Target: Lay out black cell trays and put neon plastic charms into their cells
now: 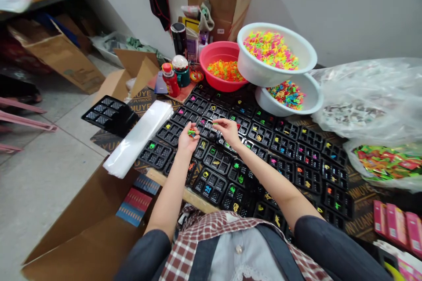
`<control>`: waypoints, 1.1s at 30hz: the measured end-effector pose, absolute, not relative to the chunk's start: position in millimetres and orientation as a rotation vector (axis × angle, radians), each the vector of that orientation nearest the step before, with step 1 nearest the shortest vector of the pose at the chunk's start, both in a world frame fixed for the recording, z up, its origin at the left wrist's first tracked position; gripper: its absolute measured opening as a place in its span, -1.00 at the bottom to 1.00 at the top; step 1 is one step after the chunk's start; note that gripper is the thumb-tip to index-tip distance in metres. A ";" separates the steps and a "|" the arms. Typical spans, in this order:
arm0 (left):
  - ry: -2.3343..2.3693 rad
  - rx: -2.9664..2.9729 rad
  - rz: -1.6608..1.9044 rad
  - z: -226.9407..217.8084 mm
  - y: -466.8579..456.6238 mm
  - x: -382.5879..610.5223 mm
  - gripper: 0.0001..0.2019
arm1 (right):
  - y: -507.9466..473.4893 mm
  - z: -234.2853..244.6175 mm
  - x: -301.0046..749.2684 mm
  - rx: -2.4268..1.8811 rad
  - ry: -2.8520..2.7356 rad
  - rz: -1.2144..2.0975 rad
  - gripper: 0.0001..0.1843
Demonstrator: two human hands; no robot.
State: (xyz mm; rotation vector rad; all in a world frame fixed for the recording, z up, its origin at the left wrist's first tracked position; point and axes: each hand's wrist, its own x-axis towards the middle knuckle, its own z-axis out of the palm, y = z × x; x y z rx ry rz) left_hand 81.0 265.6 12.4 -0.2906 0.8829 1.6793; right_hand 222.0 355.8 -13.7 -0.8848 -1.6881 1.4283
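Small green plastic pieces [191,132] show between the curled fingers of my left hand [187,141]. To its right, my right hand [230,131] is closed in a pinch above the trays, with a tiny bit of green at the fingertips, too small to make out its shape. Under both hands lie rows of black compartment trays [216,160]. Many trays hold one or two small coloured plastic pieces, such as a blue one [207,189] and a yellow one [205,174] in a near tray.
Behind the trays stand a red basin [205,63] and two stacked white basins [244,59] of colourful pieces. Clear plastic sleeves [138,138] and a stack of black trays [110,114] lie left. Plastic bags [362,96] and pink boxes [395,224] are at right; an open carton [82,219] sits below left.
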 end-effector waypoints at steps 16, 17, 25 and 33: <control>0.862 -0.292 1.737 -12.1 274.6 78.9 -0.76 | 352.1 -34.8 202.6 -0.858 -2.293 0.798 -0.86; 0.862 -0.276 1.734 -12.7 275.0 80.2 -0.76 | 352.2 -31.4 202.7 -0.824 -2.255 0.777 -0.84; 0.776 -0.178 1.677 -14.1 275.9 90.3 -0.77 | 360.1 -15.4 192.6 -0.601 -2.386 0.933 -0.90; 0.819 -0.215 1.637 -13.3 277.7 92.0 -0.76 | 360.0 -8.6 201.2 -0.740 -2.172 1.078 -0.83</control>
